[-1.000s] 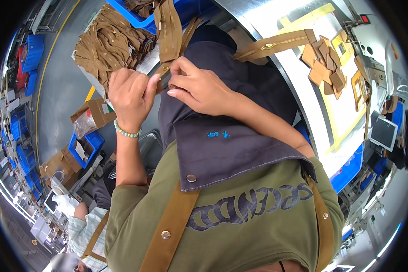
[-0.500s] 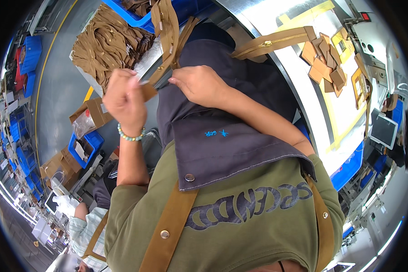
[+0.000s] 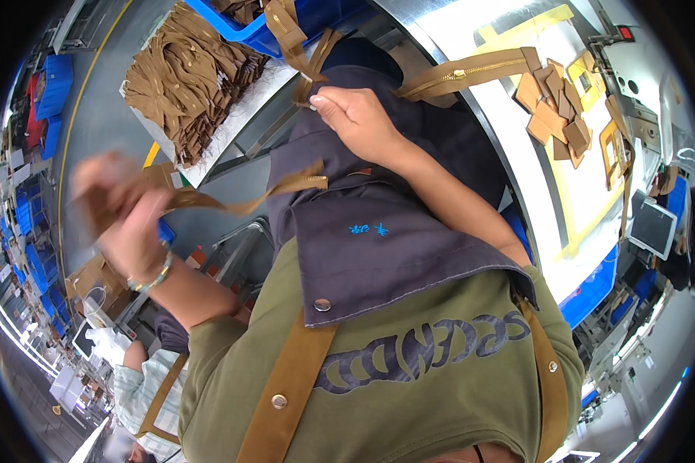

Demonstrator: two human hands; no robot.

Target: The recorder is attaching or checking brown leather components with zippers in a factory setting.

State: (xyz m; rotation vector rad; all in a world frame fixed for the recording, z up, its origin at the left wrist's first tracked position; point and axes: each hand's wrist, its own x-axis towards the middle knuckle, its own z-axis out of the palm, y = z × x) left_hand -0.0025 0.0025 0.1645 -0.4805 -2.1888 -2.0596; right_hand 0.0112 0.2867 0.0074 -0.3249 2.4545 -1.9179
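Observation:
My left hand (image 3: 127, 220), blurred by motion, is out at the left and closed on a brown zipper (image 3: 289, 182). This zipper trails rightward, its loose end with gold teeth lying over my dark apron (image 3: 409, 224). Above my lap, my right hand (image 3: 357, 123) pinches a second brown zipper strip (image 3: 287, 35) near its lower end. That strip runs up to the blue bin (image 3: 243, 35). Right of my right hand, another brown zipper (image 3: 471, 71) with gold teeth and a slider stretches from the white worktable (image 3: 510, 127) over its edge.
A large heap of brown zippers (image 3: 181, 85) covers a low table at the left. Brown rectangular pieces (image 3: 552, 108) are piled on the worktable beside yellow frames (image 3: 587, 73). Cardboard boxes (image 3: 96, 282) stand lower left, near another person in a light shirt (image 3: 143, 390).
My left hand has swung left and down, drawing a zipper length away from my right hand. My right hand has shifted slightly up and right. The strip by the bin has moved upward.

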